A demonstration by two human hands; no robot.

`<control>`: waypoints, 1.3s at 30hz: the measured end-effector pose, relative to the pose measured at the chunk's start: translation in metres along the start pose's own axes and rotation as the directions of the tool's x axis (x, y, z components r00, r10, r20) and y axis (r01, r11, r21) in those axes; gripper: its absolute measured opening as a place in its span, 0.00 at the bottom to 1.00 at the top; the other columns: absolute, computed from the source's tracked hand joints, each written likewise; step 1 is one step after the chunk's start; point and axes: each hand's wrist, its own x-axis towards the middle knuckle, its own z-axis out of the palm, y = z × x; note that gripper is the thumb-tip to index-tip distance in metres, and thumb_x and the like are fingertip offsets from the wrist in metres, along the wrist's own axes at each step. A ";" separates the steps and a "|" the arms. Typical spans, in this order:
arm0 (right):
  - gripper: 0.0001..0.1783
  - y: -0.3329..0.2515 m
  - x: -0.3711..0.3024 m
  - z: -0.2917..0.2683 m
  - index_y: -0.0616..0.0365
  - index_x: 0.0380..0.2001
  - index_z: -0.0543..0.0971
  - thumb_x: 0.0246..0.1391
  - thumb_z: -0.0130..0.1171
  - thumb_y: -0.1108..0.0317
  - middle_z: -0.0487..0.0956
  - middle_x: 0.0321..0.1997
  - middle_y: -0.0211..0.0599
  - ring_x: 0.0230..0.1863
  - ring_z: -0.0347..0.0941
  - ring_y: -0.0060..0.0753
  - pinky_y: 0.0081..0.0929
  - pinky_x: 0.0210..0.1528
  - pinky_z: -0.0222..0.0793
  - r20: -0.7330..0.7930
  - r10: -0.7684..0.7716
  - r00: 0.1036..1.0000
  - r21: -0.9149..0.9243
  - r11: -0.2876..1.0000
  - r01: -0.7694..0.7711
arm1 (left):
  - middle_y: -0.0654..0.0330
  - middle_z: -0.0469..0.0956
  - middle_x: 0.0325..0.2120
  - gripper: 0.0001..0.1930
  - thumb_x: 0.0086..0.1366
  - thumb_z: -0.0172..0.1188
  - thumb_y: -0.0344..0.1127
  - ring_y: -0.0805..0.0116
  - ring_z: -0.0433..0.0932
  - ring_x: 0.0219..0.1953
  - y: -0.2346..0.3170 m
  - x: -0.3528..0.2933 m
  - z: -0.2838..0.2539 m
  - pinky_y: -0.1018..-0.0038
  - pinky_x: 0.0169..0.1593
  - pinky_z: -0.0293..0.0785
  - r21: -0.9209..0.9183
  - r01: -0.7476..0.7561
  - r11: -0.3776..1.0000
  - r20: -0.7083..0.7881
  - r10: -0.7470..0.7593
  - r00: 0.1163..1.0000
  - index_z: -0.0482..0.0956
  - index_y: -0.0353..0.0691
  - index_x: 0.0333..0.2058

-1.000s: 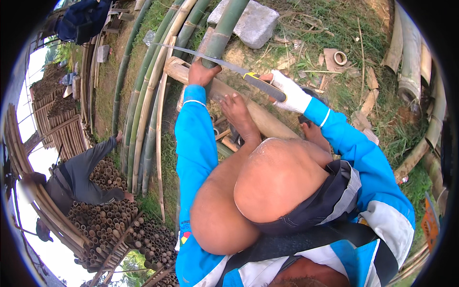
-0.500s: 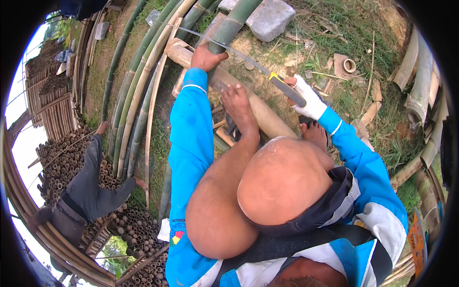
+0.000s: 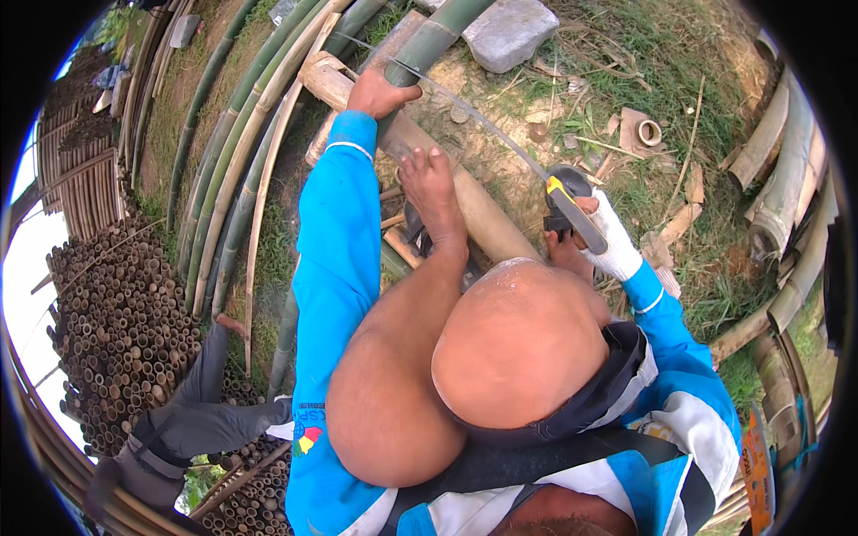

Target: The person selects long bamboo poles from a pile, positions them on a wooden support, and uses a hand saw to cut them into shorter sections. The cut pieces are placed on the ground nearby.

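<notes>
My left hand (image 3: 380,92) is closed round a thick green bamboo pole (image 3: 438,40), near its lower end. In my right hand (image 3: 615,239), which wears a white fingerless-looking glove, is the black and yellow handle of a handsaw (image 3: 574,213). The saw's long thin blade crosses the green pole just beyond my left fingers, and its tip shows on the pole's far left side. Beneath the green pole lies a pale, thick bamboo log (image 3: 487,196). My bare left foot (image 3: 435,192) rests against this log. How deep the blade sits is hard to see.
Long bamboo poles (image 3: 241,152) curve along the left. A grey stone block (image 3: 509,36) sits beyond the saw, and a cut bamboo ring (image 3: 649,133) lies on the ground. Stacked bamboo pieces (image 3: 116,313) and a person in dark trousers (image 3: 183,429) are at left; more bamboo (image 3: 786,179) is at right.
My right hand has drawn the saw back, toward me and to the right. My left hand keeps its grip on the green pole. The person at left has moved lower in view.
</notes>
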 end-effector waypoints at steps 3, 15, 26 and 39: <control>0.29 0.003 0.083 0.030 0.56 0.61 0.74 0.55 0.69 0.73 0.77 0.44 0.35 0.41 0.76 0.29 0.28 0.46 0.74 -0.020 -0.026 0.999 0.132 0.991 0.028 | 0.50 0.89 0.34 0.30 0.50 0.77 0.52 0.59 0.89 0.36 0.007 0.005 -0.001 0.64 0.46 0.83 -0.041 -0.011 0.999 0.017 0.012 1.000 0.88 0.31 0.44; 0.14 -0.005 0.033 0.035 0.43 0.47 0.76 0.78 0.49 0.47 0.74 0.33 0.16 0.25 0.72 0.15 0.19 0.25 0.67 0.308 0.432 0.848 0.900 0.157 -0.407 | 0.44 0.89 0.38 0.39 0.45 0.75 0.59 0.47 0.88 0.43 0.001 -0.001 0.016 0.60 0.53 0.82 -0.055 -0.064 0.996 0.028 0.065 0.997 0.87 0.27 0.47; 0.17 -0.071 0.043 0.022 0.52 0.53 0.77 0.68 0.61 0.56 0.77 0.41 0.38 0.38 0.78 0.35 0.31 0.40 0.74 0.175 0.352 0.920 0.825 0.457 -0.332 | 0.36 0.87 0.45 0.42 0.47 0.76 0.60 0.40 0.87 0.48 0.023 -0.011 0.011 0.55 0.57 0.81 0.163 -0.036 0.986 -0.142 0.060 0.988 0.84 0.29 0.53; 0.27 -0.173 0.064 0.009 0.59 0.56 0.74 0.51 0.66 0.75 0.74 0.46 0.38 0.48 0.74 0.33 0.31 0.57 0.71 -0.049 -0.054 0.997 0.025 0.998 0.056 | 0.35 0.86 0.45 0.41 0.47 0.76 0.58 0.39 0.86 0.49 0.024 -0.023 0.023 0.53 0.57 0.81 0.140 -0.036 0.990 -0.181 0.062 0.982 0.83 0.30 0.53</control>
